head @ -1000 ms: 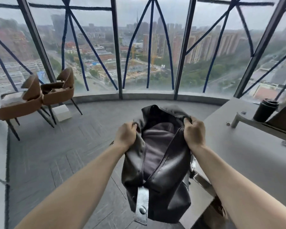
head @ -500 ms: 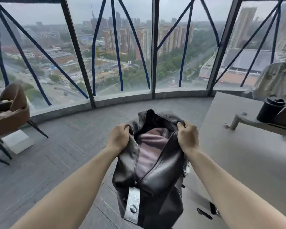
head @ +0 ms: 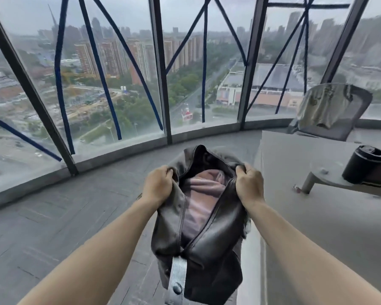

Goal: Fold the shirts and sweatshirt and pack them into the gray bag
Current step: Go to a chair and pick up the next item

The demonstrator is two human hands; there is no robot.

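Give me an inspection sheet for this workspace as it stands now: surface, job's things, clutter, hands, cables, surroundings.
Surface: gray table at the right, its near part bare.
Job's things: gray bag held up in the air beside the table, mouth open, pink garment inside; a light garment draped over a chair back behind the table.
Clutter: black lidded cup on the table, on a gray stand.
Hands: left hand and right hand each grip one side of the bag's opening, fingers curled over the rim.
Cables: nothing seen.
Surroundings: curved window wall with blue tape crosses, city beyond; gray floor.
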